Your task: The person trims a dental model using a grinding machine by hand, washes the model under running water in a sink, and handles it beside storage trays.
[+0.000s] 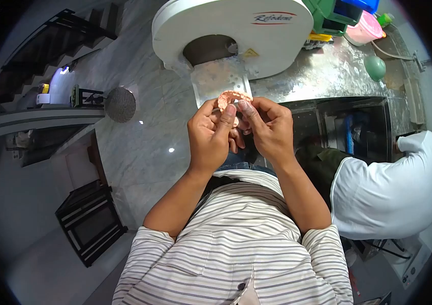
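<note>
The left hand [210, 133] angled right, the right hand [273, 129] left. Thumbs and fingers clamped a dental cast [235, 94].

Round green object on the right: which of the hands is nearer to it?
Right. The right hand is apart from the round green object, below and left of it in view; the left hand is farther left.

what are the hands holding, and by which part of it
The left hand and right hand hold a pinkish, arch-shaped piece, one side in each, pinched near its ends.
</note>
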Tool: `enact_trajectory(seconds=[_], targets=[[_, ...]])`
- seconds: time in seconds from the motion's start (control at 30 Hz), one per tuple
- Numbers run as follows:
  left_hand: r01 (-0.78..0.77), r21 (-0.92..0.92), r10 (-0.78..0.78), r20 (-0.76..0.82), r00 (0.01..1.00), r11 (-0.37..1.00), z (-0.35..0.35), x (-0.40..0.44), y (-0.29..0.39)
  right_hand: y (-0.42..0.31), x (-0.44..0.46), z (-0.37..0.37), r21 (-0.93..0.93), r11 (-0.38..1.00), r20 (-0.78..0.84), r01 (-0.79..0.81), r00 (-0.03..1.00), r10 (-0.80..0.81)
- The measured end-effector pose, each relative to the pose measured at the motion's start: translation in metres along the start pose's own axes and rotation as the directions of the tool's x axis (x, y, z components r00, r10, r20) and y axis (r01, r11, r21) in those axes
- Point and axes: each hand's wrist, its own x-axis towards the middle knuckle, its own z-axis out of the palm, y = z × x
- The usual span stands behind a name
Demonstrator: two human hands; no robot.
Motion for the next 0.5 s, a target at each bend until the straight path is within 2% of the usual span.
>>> enact_trajectory(seconds=[0.17, 0.27, 0.47, 0.5], targets=[[-0.003, 0.028, 0.002, 0.020, 1.000, 1.000, 0.008, -0.010, -0.004, 0.002, -0.017, -0.009, -0.039, 0.999, 0.045, 0.003, 0.999, -0.001], [-0.010, 0.024, 0.009, 0.026, 1.000, 1.000, 0.015, -0.019, -0.010, -0.005, -0.032, -0.008, 0.041, 0.999, 0.007, -0.017, 1.000, 0.017], [-0.080, 0.040, 0.080, 0.015, 0.997, 0.996, 0.031, -0.035, -0.015, -0.002, -0.049, -0.018, -0.025, 0.994, -0.079, 0.107, 0.991, -0.108], [-0.077, 0.018, 0.077, 0.017, 0.997, 0.997, 0.032, -0.036, -0.016, 0.001, -0.050, -0.019, -0.079, 0.980, -0.093, 0.180, 0.978, -0.187]])
